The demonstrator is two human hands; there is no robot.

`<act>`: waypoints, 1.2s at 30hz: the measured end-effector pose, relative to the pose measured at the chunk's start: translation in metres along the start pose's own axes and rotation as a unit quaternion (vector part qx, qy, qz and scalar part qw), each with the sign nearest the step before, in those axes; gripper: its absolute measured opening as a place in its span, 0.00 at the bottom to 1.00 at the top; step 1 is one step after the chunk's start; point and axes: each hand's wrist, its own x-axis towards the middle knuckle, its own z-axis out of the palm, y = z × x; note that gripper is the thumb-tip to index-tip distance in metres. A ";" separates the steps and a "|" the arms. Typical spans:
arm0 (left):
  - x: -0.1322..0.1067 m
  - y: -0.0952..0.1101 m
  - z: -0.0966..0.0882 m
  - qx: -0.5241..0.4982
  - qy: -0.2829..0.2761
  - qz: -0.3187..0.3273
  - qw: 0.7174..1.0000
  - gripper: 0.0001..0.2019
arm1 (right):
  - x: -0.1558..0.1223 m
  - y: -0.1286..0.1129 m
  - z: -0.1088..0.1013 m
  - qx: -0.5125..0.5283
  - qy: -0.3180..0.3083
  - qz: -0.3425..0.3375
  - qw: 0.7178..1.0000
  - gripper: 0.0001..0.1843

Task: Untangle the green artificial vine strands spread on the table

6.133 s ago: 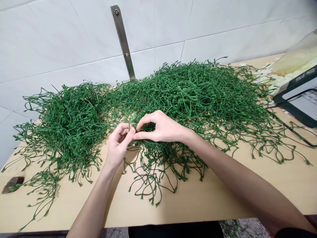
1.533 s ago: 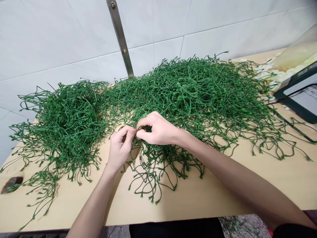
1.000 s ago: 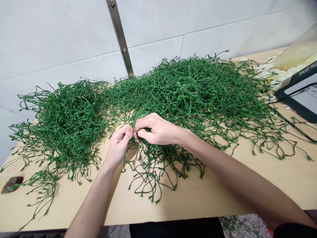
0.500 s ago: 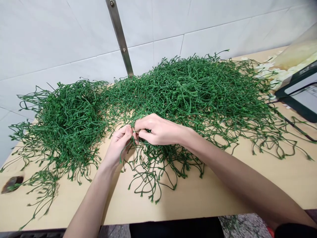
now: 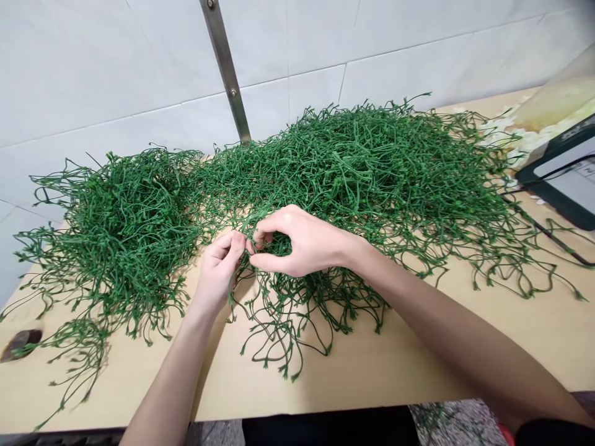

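My left hand (image 5: pixel 218 266) is closed in a pinch on a thin green plastic stem, part of which hangs below the fingers. Close to its fingertips, my right hand (image 5: pixel 302 241) has its thumb and index finger parted in a wide curve, with no stem plainly gripped between them. Behind both hands spreads a large heap of green plastic stems (image 5: pixel 372 161) with small forked tips. Loose stems (image 5: pixel 288 334) also lie beneath my right hand and toward the front. Exactly where the left fingers grip the stem is partly hidden.
Another pile of green stems (image 5: pixel 134 229) lies on the left of the wooden table (image 5: pixel 372 371). White flowers (image 5: pixel 525 139) and a dark green scale-like device (image 5: pixel 567 173) are at the right. A metal bar (image 5: pixel 227 74) stands against the tiled wall. A dark hole (image 5: pixel 21 344) shows at left.
My right thumb and index finger have spread apart, away from the left fingertips. My left hand has shifted slightly left, keeping its pinch.
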 end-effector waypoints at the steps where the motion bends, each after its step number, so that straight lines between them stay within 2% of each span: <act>1: 0.000 -0.001 0.000 0.007 0.000 0.004 1.000 0.23 | 0.000 0.000 0.001 -0.001 0.005 0.001 1.000 0.10; 6: 0.000 0.000 -0.001 0.065 0.005 0.036 0.997 0.23 | 0.002 0.003 0.002 -0.002 0.006 0.015 1.000 0.13; 10: -0.001 0.003 0.002 0.142 0.009 0.097 0.985 0.24 | 0.002 0.003 0.000 -0.013 0.004 0.027 1.000 0.11; 17: -0.005 0.003 0.005 0.247 0.047 0.169 0.953 0.15 | 0.001 0.004 0.001 -0.004 0.024 0.023 0.999 0.09; 22: -0.005 0.002 0.004 0.265 0.055 0.199 0.942 0.14 | 0.004 0.003 0.002 0.076 0.050 0.041 0.995 0.07; 28: -0.007 0.002 0.004 0.260 0.059 0.234 0.935 0.12 | 0.008 0.005 0.002 0.221 0.012 0.055 0.974 0.10; 33: -0.009 0.003 0.003 0.241 0.041 0.254 0.936 0.11 | 0.010 0.009 0.004 0.286 0.025 0.062 0.956 0.08; 36: -0.009 0.003 0.003 0.250 0.031 0.272 0.929 0.11 | 0.010 0.011 0.005 0.312 0.011 0.068 0.947 0.09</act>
